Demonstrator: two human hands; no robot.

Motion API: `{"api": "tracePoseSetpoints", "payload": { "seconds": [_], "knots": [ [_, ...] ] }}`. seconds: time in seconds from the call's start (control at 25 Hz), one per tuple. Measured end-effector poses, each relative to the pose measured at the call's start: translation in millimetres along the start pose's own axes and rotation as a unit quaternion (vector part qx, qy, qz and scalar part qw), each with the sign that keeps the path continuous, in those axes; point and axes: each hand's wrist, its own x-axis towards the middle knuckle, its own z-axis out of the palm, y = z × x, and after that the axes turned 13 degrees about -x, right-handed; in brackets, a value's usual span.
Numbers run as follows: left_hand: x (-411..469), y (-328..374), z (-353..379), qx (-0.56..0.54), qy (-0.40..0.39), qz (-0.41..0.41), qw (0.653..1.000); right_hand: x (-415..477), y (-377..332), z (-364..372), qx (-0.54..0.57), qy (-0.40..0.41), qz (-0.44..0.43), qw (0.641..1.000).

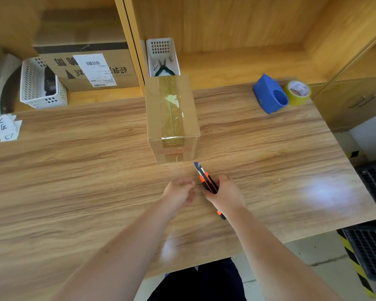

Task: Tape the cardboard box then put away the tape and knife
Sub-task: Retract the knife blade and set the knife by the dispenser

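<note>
A small cardboard box (172, 118) stands in the middle of the wooden table (74, 170), with a strip of clear tape running along its top seam and down its near face. My right hand (225, 192) grips an orange and black utility knife (206, 179); its blade is out and points toward the box's near bottom corner. My left hand (179, 191) hovers just left of the knife, fingers loosely curled, holding nothing I can see. A yellow tape roll (297, 92) lies at the table's far right, beside a blue tape dispenser (269, 94).
A narrow white basket (163, 48) with pliers stands behind the box. At the far left are another white basket (41, 85), a large printed carton (91, 66) and paper slips (6, 127). Dark crates (373, 235) sit on the floor to the right.
</note>
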Motion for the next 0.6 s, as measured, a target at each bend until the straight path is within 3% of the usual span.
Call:
{"api": "tracePoseSetpoints", "payload": {
  "seconds": [0.2, 0.48, 0.6],
  "knots": [
    [-2, 1, 39, -0.011, -0.061, -0.004, 0.998, 0, 6, -16, 0.071, 0.044, -0.008, 0.996],
    [-5, 35, 68, -0.039, -0.091, 0.058, 0.993, 8, 11, -46, 0.122, 0.098, -0.038, 0.987],
    [-11, 53, 78, -0.07, -0.1, 0.076, 0.99, 12, 10, -62, 0.216, 0.093, -0.032, 0.971]
  ]
}}
